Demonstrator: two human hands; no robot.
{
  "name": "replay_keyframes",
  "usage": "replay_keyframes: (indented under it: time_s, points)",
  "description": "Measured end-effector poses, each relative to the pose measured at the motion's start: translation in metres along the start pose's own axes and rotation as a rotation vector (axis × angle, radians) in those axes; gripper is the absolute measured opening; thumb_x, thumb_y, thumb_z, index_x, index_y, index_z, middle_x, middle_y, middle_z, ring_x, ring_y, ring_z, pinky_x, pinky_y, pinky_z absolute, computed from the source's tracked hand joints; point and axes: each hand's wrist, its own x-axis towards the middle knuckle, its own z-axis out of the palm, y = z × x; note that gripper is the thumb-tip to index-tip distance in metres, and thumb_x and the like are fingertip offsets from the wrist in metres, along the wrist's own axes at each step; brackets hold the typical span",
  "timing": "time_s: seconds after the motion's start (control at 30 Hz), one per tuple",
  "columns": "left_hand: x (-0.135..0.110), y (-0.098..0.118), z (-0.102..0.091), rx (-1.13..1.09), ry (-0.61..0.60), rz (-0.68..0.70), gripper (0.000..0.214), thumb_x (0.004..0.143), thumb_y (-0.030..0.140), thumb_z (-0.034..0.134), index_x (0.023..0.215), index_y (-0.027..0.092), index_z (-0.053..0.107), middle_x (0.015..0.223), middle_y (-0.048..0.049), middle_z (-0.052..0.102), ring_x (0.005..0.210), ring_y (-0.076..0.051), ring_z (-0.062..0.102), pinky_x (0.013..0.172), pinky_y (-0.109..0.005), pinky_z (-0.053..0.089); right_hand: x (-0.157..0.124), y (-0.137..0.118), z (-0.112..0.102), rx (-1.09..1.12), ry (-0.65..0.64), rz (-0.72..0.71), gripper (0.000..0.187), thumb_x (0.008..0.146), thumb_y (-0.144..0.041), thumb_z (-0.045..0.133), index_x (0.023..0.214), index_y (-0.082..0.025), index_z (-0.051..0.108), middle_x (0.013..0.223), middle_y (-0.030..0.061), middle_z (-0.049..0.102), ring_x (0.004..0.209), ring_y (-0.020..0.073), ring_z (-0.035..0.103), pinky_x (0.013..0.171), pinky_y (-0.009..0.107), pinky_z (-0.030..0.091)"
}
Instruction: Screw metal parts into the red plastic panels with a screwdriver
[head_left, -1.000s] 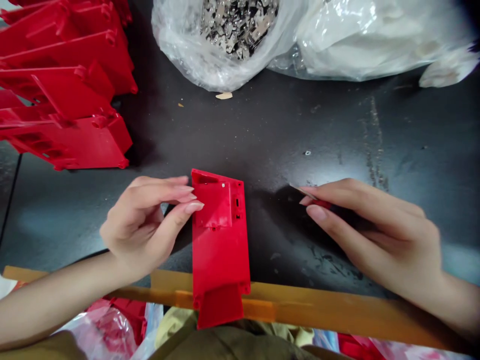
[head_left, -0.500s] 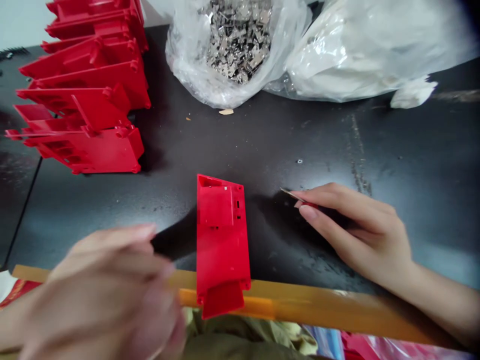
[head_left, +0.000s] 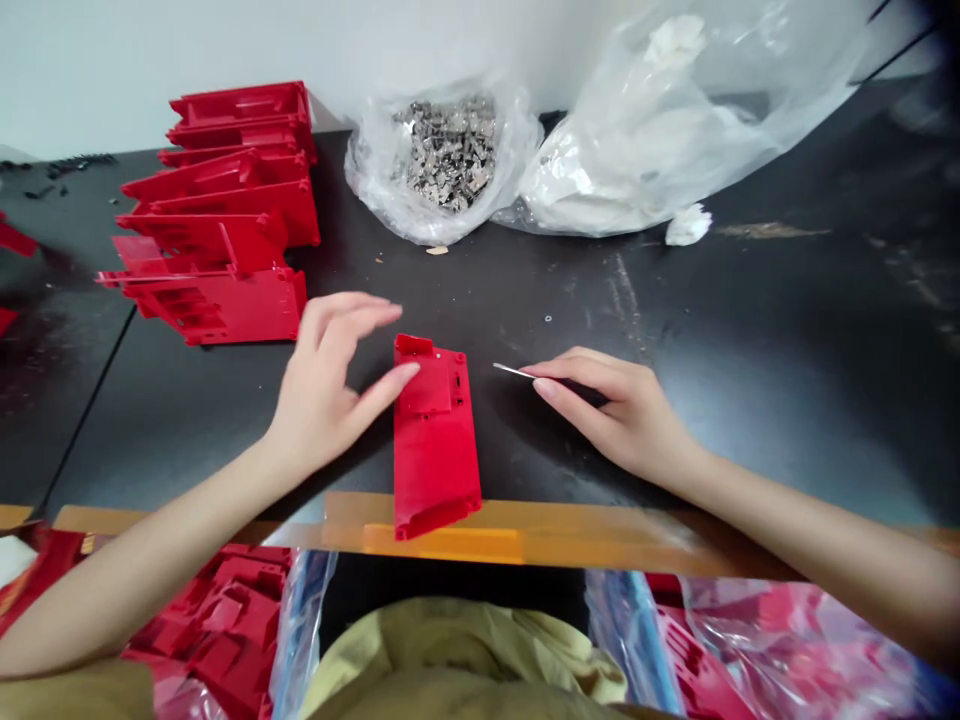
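Reaching hand: the left hand [head_left: 322, 380] is spreading its thumb and fingers apart and is gripping nothing visible; its thumb is crossing the far left part of the panel [head_left: 435, 455], contact being impossible to tell.
Pinching hand: the right hand [head_left: 615, 410] is grasping a metal strip [head_left: 514, 370] between thumb and fingers, the bare end pointing left at the panel and standing just apart from it.
Change: the left hand, blurred and low at the panel's left half a second ago, is now standing over the far end; the right hand is keeping its pinch.
Meaning: in judgement, the work is centring on the panel again, with the left hand being in place to steady it or place something.
Panel position: it is lying on the counter [head_left: 525, 460] between the hands, its near end reaching over the amber edge [head_left: 570, 540].
Long axis: it is running away from the wearer, leaning slightly left at the far end.
Far end: the raised square and right-side slots are pointing away from the wearer.
Surroundings: a red stack [head_left: 240, 225] is standing far left; a bag of metal parts [head_left: 450, 160] is sitting beyond the panel.
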Motion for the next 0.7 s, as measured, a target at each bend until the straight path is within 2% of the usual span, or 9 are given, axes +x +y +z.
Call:
replay_keyframes:
  time_s: [0.13, 0.27, 0.37, 0.53, 0.6, 0.7]
  points:
    - [0.019, -0.011, 0.025, -0.272, -0.172, -0.111, 0.032, 0.094, 0.039, 0.057, 0.117, 0.019, 0.064, 0.118, -0.0063, 0.068, 0.110, -0.019, 0.063, 0.100, -0.035, 0.048, 0.003, -0.010, 0.000, 0.132, -0.127, 0.204, 0.026, 0.096, -0.041, 0.054, 0.093, -0.019, 0.067, 0.086, 0.0040, 0.069, 0.078, 0.0146, 0.062, 0.072, 0.028, 0.048]
    - [0.019, -0.011, 0.032, -0.344, -0.179, -0.176, 0.021, 0.090, 0.035, 0.061, 0.101, 0.019, 0.069, 0.107, -0.0038, 0.072, 0.099, -0.019, 0.065, 0.094, -0.033, 0.047, 0.011, -0.017, 0.001, 0.446, -0.271, 0.397, 0.027, 0.092, -0.044, 0.055, 0.094, -0.018, 0.058, 0.074, 0.0001, 0.060, 0.060, 0.0101, 0.052, 0.055, 0.023, 0.043]
    - [0.016, -0.005, 0.033, -0.430, -0.208, -0.158, 0.019, 0.089, 0.036, 0.062, 0.088, 0.018, 0.068, 0.094, -0.0020, 0.072, 0.089, -0.016, 0.065, 0.085, -0.029, 0.047, 0.018, -0.021, 0.003, 0.550, -0.381, 0.481, 0.029, 0.090, -0.046, 0.057, 0.091, -0.017, 0.057, 0.062, -0.0054, 0.045, 0.048, 0.0069, 0.038, 0.045, 0.020, 0.033]
    - [0.009, 0.004, 0.034, -0.491, -0.270, -0.104, 0.018, 0.091, 0.034, 0.060, 0.090, 0.018, 0.066, 0.091, -0.0003, 0.069, 0.085, -0.013, 0.062, 0.080, -0.025, 0.045, 0.029, -0.022, 0.004, 0.466, -0.616, 0.470, 0.040, 0.092, -0.054, 0.051, 0.082, -0.016, 0.058, 0.058, -0.0059, 0.038, 0.046, 0.0059, 0.033, 0.041, 0.020, 0.029]
    - [0.009, 0.004, 0.035, -0.527, -0.309, -0.070, 0.017, 0.092, 0.033, 0.060, 0.092, 0.017, 0.066, 0.093, -0.0006, 0.068, 0.085, -0.012, 0.062, 0.081, -0.025, 0.045, 0.036, -0.020, 0.003, 0.367, -0.684, 0.425, 0.045, 0.094, -0.057, 0.049, 0.077, -0.016, 0.056, 0.058, -0.0055, 0.040, 0.047, 0.0058, 0.037, 0.044, 0.021, 0.032]
    - [0.013, -0.001, 0.038, -0.598, -0.355, -0.041, 0.019, 0.091, 0.034, 0.060, 0.096, 0.017, 0.069, 0.097, -0.0021, 0.069, 0.089, -0.013, 0.063, 0.084, -0.026, 0.046, 0.047, -0.018, 0.000, 0.305, -0.757, 0.339, 0.045, 0.093, -0.059, 0.050, 0.081, -0.016, 0.056, 0.064, -0.0034, 0.049, 0.052, 0.0070, 0.047, 0.051, 0.022, 0.039]
